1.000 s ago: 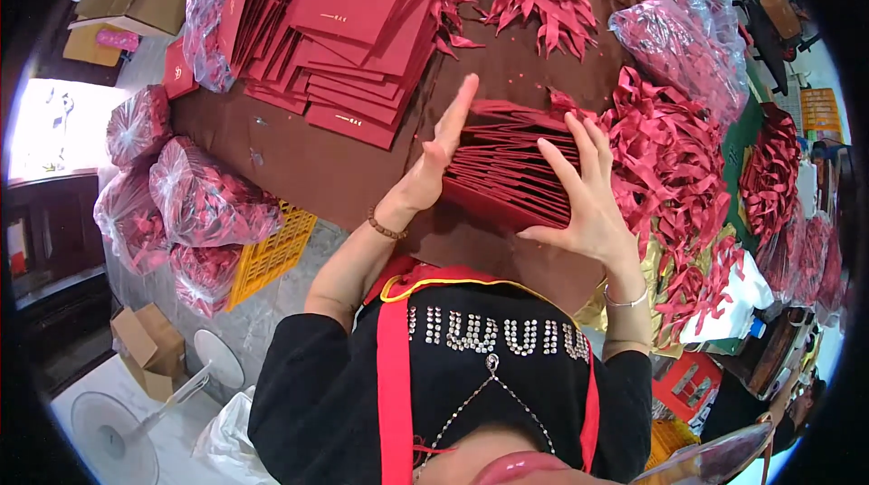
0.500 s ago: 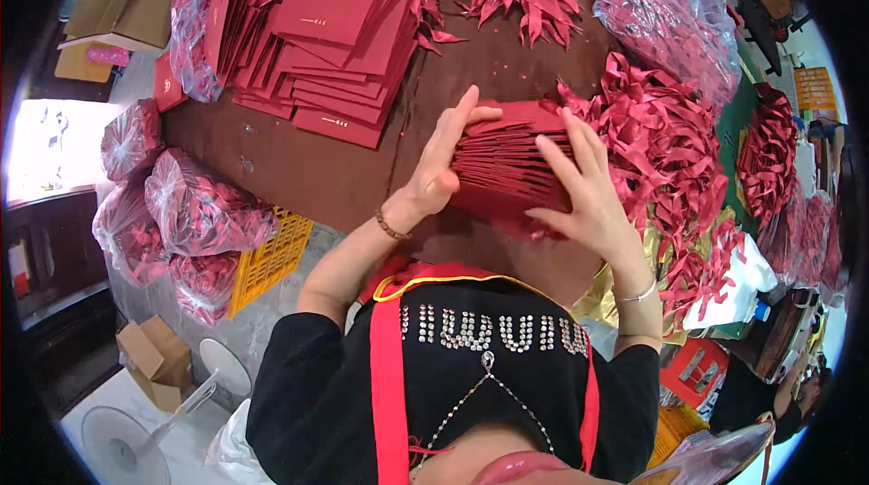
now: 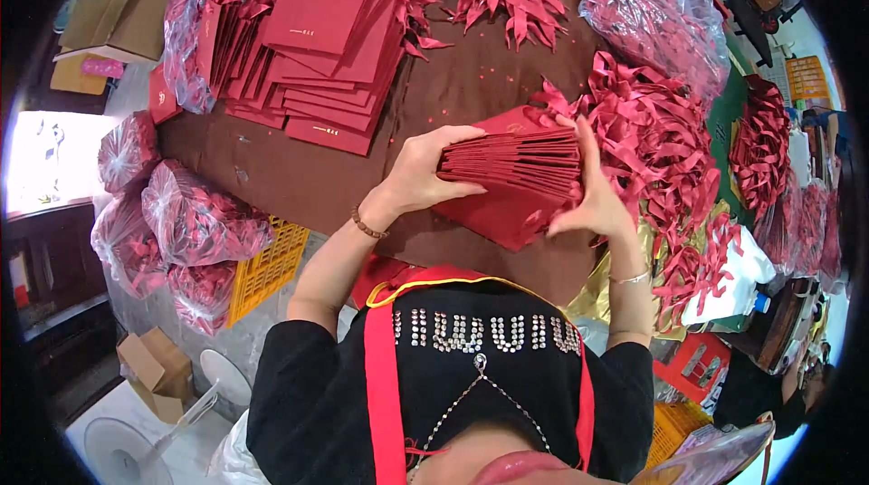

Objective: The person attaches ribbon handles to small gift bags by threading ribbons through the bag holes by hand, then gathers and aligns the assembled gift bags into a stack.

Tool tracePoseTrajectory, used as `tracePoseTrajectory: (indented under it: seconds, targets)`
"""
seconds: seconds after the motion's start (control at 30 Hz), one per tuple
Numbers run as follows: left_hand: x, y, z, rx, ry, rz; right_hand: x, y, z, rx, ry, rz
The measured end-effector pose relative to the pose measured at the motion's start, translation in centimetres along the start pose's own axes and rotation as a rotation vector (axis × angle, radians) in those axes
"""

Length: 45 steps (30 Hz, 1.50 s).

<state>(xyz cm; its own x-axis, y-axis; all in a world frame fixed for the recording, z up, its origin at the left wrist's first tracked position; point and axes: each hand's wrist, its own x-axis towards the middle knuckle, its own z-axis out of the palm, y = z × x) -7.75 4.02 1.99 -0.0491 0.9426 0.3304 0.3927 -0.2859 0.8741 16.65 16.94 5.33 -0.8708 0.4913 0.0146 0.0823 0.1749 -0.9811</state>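
Observation:
Upright between my hands is a thick stack of red paper gift bags (image 3: 511, 161), its folded edges pointing up in tight layers. My left hand (image 3: 418, 173) clasps the stack's left end, thumb on the near side and fingers on the far side. Around the right end curves my right hand (image 3: 601, 195), with its fingers along the far corner and its thumb low on the near face. Red ribbon handles (image 3: 647, 136) lie heaped just right of the stack. A piled group of similar red bags (image 3: 330, 86) rests farther back to the left.
A brown cloth (image 3: 453, 77) covers the table. Clear plastic sacks of red ribbon (image 3: 656, 23) sit at the back right, more filled sacks (image 3: 204, 213) at the left by a yellow crate (image 3: 269, 269). A white fan (image 3: 222, 376) and an opened carton (image 3: 156, 369) stand lower left.
Both hands have closed in on the bag stack, which has turned so its layers line up more evenly. My left fingers, spread before, now grip its end.

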Motion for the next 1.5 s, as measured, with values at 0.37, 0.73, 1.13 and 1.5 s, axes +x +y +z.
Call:
tracePoseTrajectory:
  seconds: [0.37,0.73,1.13,1.5]
  targets:
    - [0.4,-0.3,3.1,-0.260,0.217,0.294,-0.7,0.3,1.5,-0.672,0.257,-0.240]
    - [-0.6,-2.4,2.8,-0.260,0.119,-0.027,1.2,3.2,2.2,-0.626,0.332,-0.372]
    - [-1.3,-1.8,2.9,-0.019,0.279,-0.102,-0.3,4.7,4.1,-0.247,0.439,-0.079]
    - [-1.0,1.8,1.6,-0.384,0.213,0.051,-1.1,5.5,3.2,-0.319,0.325,-0.186]
